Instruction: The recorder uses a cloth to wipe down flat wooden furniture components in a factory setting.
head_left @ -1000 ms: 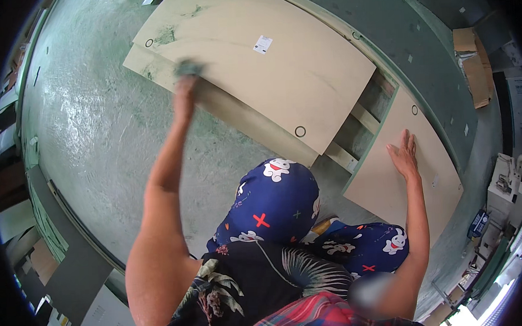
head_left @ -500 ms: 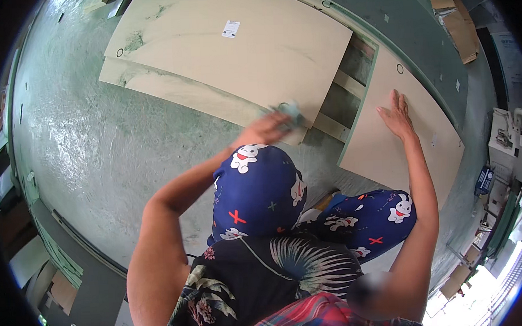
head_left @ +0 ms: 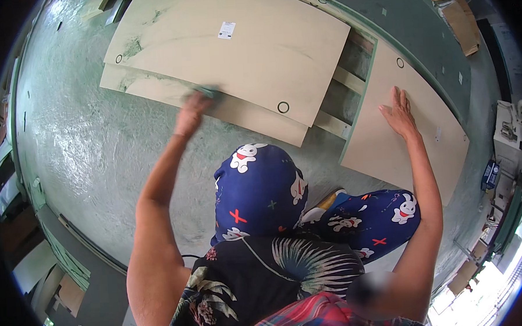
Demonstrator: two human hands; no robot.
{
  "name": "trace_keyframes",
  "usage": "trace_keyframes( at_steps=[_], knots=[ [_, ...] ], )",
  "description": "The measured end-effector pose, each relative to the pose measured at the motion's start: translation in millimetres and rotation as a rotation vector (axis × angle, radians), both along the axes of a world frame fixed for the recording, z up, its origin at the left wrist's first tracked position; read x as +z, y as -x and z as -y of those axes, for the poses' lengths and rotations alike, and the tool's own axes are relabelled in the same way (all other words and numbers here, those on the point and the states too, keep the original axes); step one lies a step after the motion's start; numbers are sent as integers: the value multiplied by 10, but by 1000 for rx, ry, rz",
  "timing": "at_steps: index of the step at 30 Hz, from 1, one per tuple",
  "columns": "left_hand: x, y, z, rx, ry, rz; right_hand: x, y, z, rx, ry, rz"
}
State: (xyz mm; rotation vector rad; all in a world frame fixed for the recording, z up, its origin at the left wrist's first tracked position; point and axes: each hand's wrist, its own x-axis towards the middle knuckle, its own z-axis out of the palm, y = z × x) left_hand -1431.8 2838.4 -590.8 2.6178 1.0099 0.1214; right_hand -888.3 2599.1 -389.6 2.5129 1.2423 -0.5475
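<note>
My left hand [head_left: 193, 109] is closed on a grey-green cloth [head_left: 210, 92], blurred by motion, at the near edge of a large beige board [head_left: 227, 54]. That board carries a white label [head_left: 226, 30], dark ring marks and green smudges. It lies over a second beige board [head_left: 265, 123], whose near strip sticks out. My right hand [head_left: 400, 115] rests flat, fingers stretched, on a separate beige panel [head_left: 383, 152] with a green edge, to the right.
Pale wooden slats [head_left: 332, 125] show in the gap between the boards. A dark grey-green panel [head_left: 394, 17] lies beyond them. Torn cardboard [head_left: 456, 20] sits at the far right. A grey machine [head_left: 507, 130] and a blue box [head_left: 490, 175] stand along the right side.
My left hand has swept left with the cloth along the board's near edge, uncovering the ring mark at its right corner. My right hand stays on the right panel.
</note>
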Motion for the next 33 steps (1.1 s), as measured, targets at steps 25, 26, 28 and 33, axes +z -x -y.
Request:
trace_keyframes(
  at_steps=[25, 26, 28, 33],
  knots=[
    [1000, -2337, -511, 99, 100, 578, -32, 88, -14, -25, -31, -15],
    [836, -2440, -549, 125, -7, 384, -20, 107, -39, -28, -4, -15],
    [567, -2607, -511, 145, -100, 181, -6, 135, -57, -33, -6, -27],
    [350, -3199, 140, -134, -4, 326, 21, 80, 13, -60, 45, -11]
  ],
)
